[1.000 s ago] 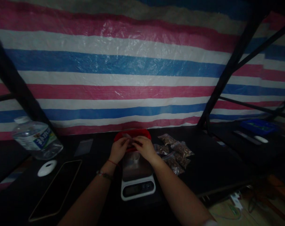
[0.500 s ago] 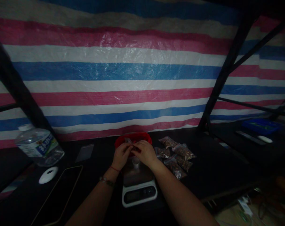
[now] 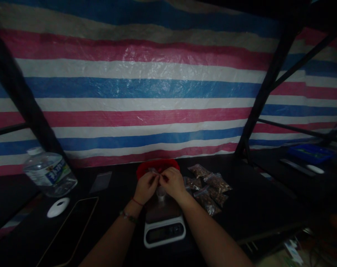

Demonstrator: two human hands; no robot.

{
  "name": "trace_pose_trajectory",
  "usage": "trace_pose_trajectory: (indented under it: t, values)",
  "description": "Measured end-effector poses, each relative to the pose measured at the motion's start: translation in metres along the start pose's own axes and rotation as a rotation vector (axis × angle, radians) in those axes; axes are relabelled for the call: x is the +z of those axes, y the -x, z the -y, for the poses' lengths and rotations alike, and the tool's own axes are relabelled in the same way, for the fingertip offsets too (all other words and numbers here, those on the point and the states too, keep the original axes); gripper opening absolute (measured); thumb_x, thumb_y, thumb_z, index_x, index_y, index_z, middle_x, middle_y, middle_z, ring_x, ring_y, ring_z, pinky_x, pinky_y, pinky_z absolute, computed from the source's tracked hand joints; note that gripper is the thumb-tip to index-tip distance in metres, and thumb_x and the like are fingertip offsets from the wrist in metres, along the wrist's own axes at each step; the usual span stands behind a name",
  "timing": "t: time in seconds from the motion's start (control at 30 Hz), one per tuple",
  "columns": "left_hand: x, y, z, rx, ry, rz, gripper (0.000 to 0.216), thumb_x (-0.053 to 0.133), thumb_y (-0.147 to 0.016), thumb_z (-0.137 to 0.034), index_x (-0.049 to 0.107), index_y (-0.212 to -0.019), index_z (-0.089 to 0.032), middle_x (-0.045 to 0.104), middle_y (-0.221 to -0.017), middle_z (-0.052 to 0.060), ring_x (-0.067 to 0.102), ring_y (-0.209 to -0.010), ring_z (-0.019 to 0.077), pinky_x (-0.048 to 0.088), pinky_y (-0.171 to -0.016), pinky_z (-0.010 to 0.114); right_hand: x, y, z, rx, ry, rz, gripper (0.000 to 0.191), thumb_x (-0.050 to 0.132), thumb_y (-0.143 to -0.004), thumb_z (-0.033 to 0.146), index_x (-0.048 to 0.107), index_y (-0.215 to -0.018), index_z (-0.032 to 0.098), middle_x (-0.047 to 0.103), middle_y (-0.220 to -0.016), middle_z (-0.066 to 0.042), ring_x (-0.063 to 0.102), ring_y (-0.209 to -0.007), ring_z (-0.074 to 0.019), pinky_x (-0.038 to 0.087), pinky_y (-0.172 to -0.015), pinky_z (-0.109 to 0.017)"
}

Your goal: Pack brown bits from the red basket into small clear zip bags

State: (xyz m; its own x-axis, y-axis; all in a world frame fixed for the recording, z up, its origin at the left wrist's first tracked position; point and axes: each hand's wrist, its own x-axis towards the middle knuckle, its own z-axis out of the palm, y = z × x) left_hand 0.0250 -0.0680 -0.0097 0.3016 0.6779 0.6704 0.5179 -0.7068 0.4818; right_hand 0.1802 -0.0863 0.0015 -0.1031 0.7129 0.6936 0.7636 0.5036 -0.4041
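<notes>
Both my hands meet over the near edge of a red container, fingertips pinched close together. Between them a bit of clear plastic, seemingly a small zip bag, sticks up; most of it is hidden by the fingers. My left hand is closed on its left side, and my right hand is closed on its right. Just below them, a small clear cup rests on the dark plate of a white digital scale. Several filled zip bags of brownish bits lie right of my right hand.
On the left are a large clear bottle, a white computer mouse, a phone and a flat clear bag. Black frame posts flank a striped sheet. A blue tray lies far right.
My fingertips have drawn closer together around the plastic, my right hand's fingers bending down more. The view has shifted slightly; the things on the table stay put.
</notes>
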Motion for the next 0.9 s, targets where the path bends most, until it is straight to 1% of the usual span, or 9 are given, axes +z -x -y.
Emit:
trace_pose_trajectory:
  t: [0.17, 0.27, 0.33, 0.43, 0.53, 0.63, 0.73, 0.8, 0.9]
  values:
    - [-0.001, 0.002, 0.0, -0.02, -0.122, -0.056, 0.021, 0.049, -0.08, -0.027, 0.055, -0.062, -0.019, 0.057, -0.06, 0.002, 0.055, -0.058, 0.0142, 0.042, -0.056, 0.025, -0.004, -0.001, -0.002, 0.102, 0.028, -0.108, 0.011, 0.054, -0.074, 0.015, 0.059, -0.065, 0.019, 0.06, -0.067, -0.005, 0.054, -0.072, -0.0195, 0.042, -0.072, -0.032]
    - [-0.003, -0.001, 0.001, -0.019, -0.11, -0.099, 0.02, 0.047, -0.08, -0.025, 0.054, -0.063, -0.019, 0.057, -0.062, 0.002, 0.055, -0.062, 0.015, 0.043, -0.06, 0.026, -0.005, -0.003, -0.004, 0.054, -0.12, -0.072, 0.011, 0.052, -0.075, 0.015, 0.059, -0.067, 0.019, 0.06, -0.07, -0.004, 0.055, -0.074, -0.0185, 0.044, -0.075, -0.032]
    - [-0.005, -0.003, 0.002, -0.017, -0.084, -0.124, 0.018, 0.045, -0.081, -0.023, 0.056, -0.067, -0.018, 0.059, -0.068, 0.003, 0.057, -0.07, 0.0164, 0.045, -0.067, 0.028, -0.001, -0.004, -0.009, 0.054, -0.283, -0.067, 0.015, 0.048, -0.079, 0.016, 0.063, -0.075, 0.018, 0.064, -0.079, -0.005, 0.058, -0.082, -0.0182, 0.045, -0.08, -0.032]
    - [-0.008, -0.004, 0.006, -0.062, -0.064, -0.147, 0.019, 0.044, -0.083, -0.023, 0.057, -0.07, -0.018, 0.06, -0.072, 0.003, 0.058, -0.073, 0.0164, 0.046, -0.07, 0.028, 0.011, -0.005, -0.023, 0.177, -0.51, -0.102, 0.026, 0.045, -0.082, 0.018, 0.065, -0.098, 0.019, 0.067, -0.102, -0.007, 0.06, -0.098, -0.0179, 0.046, -0.091, -0.035]
    - [-0.007, -0.003, 0.009, -0.102, -0.068, -0.171, 0.02, 0.044, -0.083, -0.023, 0.057, -0.069, -0.018, 0.06, -0.07, 0.002, 0.058, -0.069, 0.0155, 0.046, -0.068, 0.027, 0.024, -0.006, -0.039, 0.292, -0.678, -0.072, 0.038, 0.046, -0.08, 0.02, 0.06, -0.115, 0.021, 0.064, -0.117, -0.007, 0.06, -0.107, -0.0182, 0.046, -0.095, -0.038]
    - [-0.006, -0.002, 0.009, -0.086, -0.041, -0.148, 0.02, 0.044, -0.085, -0.025, 0.06, -0.075, -0.018, 0.064, -0.074, 0.003, 0.06, -0.072, 0.016, 0.048, -0.07, 0.027, 0.03, -0.006, -0.045, 0.372, -0.826, -0.024, 0.042, 0.046, -0.081, 0.024, 0.057, -0.121, 0.02, 0.06, -0.125, -0.009, 0.058, -0.114, -0.0191, 0.047, -0.095, -0.039]
    - [-0.006, -0.001, 0.007, -0.03, -0.004, -0.103, 0.022, 0.042, -0.087, -0.027, 0.063, -0.09, -0.017, 0.067, -0.087, 0.006, 0.063, -0.082, 0.0176, 0.049, -0.076, 0.029, 0.026, -0.006, -0.039, 0.487, -0.973, -0.001, 0.044, 0.048, -0.081, 0.025, 0.055, -0.124, 0.022, 0.055, -0.131, -0.01, 0.056, -0.116, -0.0202, 0.05, -0.091, -0.039]
    - [-0.007, -0.001, 0.007, -0.002, 0.006, -0.09, 0.025, 0.041, -0.088, -0.027, 0.062, -0.095, -0.017, 0.067, -0.091, 0.007, 0.063, -0.085, 0.0182, 0.049, -0.078, 0.03, 0.021, -0.006, -0.033, 0.562, -1.07, 0.021, 0.045, 0.05, -0.08, 0.025, 0.053, -0.125, 0.024, 0.055, -0.131, -0.01, 0.058, -0.114, -0.0208, 0.052, -0.087, -0.039]
    - [-0.007, -0.002, 0.009, -0.015, 0.011, -0.081, 0.025, 0.041, -0.089, -0.029, 0.062, -0.094, -0.018, 0.067, -0.089, 0.007, 0.063, -0.084, 0.0181, 0.049, -0.077, 0.03, 0.013, -0.005, -0.026, 0.617, -1.166, 0.103, 0.044, 0.056, -0.079, 0.027, 0.054, -0.123, 0.025, 0.061, -0.123, -0.009, 0.062, -0.105, -0.0213, 0.055, -0.081, -0.039]
